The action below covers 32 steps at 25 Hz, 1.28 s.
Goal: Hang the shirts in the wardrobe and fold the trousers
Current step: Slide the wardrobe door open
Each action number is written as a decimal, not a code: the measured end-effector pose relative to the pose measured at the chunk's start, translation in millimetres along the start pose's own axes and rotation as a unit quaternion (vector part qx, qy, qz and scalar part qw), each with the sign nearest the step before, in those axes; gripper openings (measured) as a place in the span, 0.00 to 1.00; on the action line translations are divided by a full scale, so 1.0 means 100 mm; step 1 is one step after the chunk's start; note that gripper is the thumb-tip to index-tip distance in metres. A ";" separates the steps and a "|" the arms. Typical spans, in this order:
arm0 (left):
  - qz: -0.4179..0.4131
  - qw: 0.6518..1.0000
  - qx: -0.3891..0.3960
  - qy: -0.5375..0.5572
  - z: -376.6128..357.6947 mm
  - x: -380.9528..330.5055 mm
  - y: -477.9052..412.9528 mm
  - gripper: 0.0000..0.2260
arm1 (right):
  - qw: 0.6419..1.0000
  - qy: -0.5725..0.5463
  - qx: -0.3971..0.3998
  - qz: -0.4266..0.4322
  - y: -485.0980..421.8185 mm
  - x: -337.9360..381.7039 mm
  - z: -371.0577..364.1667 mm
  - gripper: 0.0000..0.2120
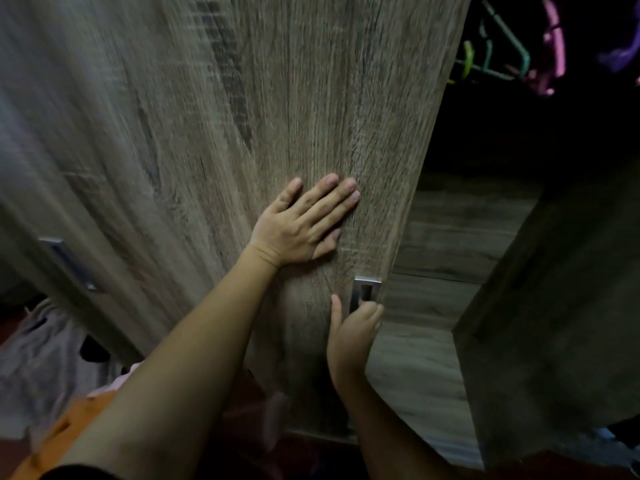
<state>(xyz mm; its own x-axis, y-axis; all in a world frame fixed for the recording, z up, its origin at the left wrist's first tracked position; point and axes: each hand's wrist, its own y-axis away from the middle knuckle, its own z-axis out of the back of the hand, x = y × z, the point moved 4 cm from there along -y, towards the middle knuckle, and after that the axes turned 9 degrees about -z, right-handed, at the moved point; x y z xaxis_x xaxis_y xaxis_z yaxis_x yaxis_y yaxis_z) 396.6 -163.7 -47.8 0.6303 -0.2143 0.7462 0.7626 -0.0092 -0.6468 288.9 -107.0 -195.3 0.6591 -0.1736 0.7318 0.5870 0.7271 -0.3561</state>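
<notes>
A wood-grain sliding wardrobe door point(277, 116) fills the middle of the view, blurred by motion. My left hand point(304, 223) lies flat on its face, fingers spread. My right hand point(353, 327) hooks its fingers into the door's recessed metal handle point(365, 291) at the right edge. To the right the wardrobe stands open and dark, with coloured plastic hangers point(512, 53) hanging at the top. No shirt or trousers are in either hand.
A second wardrobe door point(554, 306) stands at the right. Another metal handle point(69, 263) sits on the left panel. Grey and pink clothes point(45, 351) lie at the lower left, with orange fabric point(69, 431) below them. Inside the wardrobe is a wooden shelf point(460, 230).
</notes>
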 end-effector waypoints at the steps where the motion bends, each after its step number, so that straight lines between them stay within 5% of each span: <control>1: 0.002 1.000 0.002 -0.002 0.01 0.07 0.09 0.30 | 1.000 -0.004 -0.005 0.004 0.06 0.06 -0.05 0.29; 13: 0.008 1.000 0.021 -0.011 0.06 0.48 0.62 0.30 | 0.999 -0.013 0.041 -0.001 0.40 0.43 -0.48 0.20; 21: 0.074 0.991 0.095 0.058 0.16 0.46 0.53 0.32 | 0.980 0.025 0.198 -0.013 0.35 0.38 -0.42 0.13; 25: 0.157 0.935 0.283 0.145 0.51 0.25 0.45 0.34 | 0.936 0.008 0.351 0.005 0.26 0.14 -0.13 0.16; 32: 0.418 0.759 0.476 0.152 2.05 -0.23 1.13 0.28 | 0.916 -0.005 0.387 0.107 0.62 0.23 0.34 0.11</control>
<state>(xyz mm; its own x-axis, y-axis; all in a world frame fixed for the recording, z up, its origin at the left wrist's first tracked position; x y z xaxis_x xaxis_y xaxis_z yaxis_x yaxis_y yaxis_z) 498.3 40.5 -105.5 0.9993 0.0261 -0.0255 -0.0336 0.9324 -0.3600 324.3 -43.4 -180.2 0.7133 0.0322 0.7001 -0.0676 0.9975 0.0229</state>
